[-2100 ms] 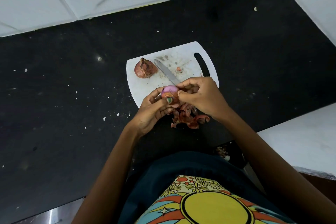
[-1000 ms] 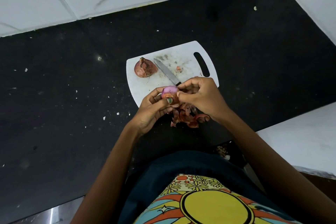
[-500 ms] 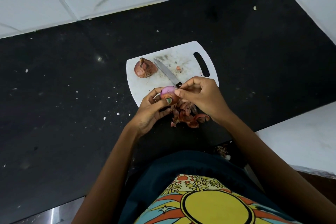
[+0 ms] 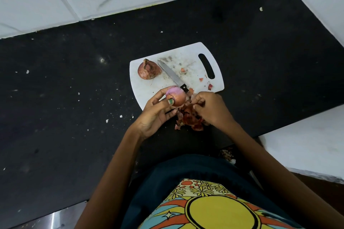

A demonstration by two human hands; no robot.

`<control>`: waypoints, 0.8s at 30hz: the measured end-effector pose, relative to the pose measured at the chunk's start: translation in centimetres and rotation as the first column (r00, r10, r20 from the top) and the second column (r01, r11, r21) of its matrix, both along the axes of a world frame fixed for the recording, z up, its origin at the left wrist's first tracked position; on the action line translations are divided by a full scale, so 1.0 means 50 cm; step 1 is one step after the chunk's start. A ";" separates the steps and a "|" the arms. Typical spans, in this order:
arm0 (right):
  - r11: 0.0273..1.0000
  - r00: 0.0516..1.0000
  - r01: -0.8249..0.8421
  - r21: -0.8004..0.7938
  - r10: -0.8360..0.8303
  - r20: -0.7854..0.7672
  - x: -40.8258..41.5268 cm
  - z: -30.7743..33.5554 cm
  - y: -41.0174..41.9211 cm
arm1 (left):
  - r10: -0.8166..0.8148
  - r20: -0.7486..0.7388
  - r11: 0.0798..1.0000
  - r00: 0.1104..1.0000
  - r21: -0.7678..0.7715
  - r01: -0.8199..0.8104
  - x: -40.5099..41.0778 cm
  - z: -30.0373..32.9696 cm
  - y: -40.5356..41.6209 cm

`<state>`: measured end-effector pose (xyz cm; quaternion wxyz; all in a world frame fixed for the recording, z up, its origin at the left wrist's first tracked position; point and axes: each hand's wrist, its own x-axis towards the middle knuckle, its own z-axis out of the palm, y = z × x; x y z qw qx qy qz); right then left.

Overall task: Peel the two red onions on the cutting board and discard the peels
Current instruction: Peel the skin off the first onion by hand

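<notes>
My left hand (image 4: 156,115) grips a partly peeled red onion (image 4: 176,95) over the near edge of the white cutting board (image 4: 141,89); its top shows pale purple, its lower side still brown. My right hand (image 4: 210,108) is just right of it, its fingertips pinching a strip of peel above a pile of peels (image 4: 189,119) on the black counter. A second red onion (image 4: 149,69), in its skin, lies on the board's far left.
A knife (image 4: 172,75) lies on the board between the two onions, handle toward me. Small peel bits dot the board's right side. White tiled wall runs along the back, and a white ledge (image 4: 307,145) stands at the right.
My right hand has come off the onion and dropped down to the right toward the peel pile, taking a strip of peel. More of the onion now shows.
</notes>
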<state>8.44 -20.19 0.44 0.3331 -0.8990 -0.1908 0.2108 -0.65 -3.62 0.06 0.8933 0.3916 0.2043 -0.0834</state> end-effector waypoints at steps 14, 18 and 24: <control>0.950 0.956 0.055 0.307 0.038 -0.291 -0.009 0.116 0.028 | 0.021 0.017 0.992 1.000 0.128 -0.023 -0.003 0.001 -0.003; 0.940 0.966 0.047 0.337 0.043 -0.255 -0.020 0.112 0.033 | 0.013 0.026 0.985 1.000 0.173 -0.018 -0.007 0.004 -0.003; 0.937 0.965 0.033 0.348 0.060 -0.253 -0.013 0.115 0.028 | 0.025 0.027 0.982 0.999 0.189 -0.030 -0.009 0.001 -0.003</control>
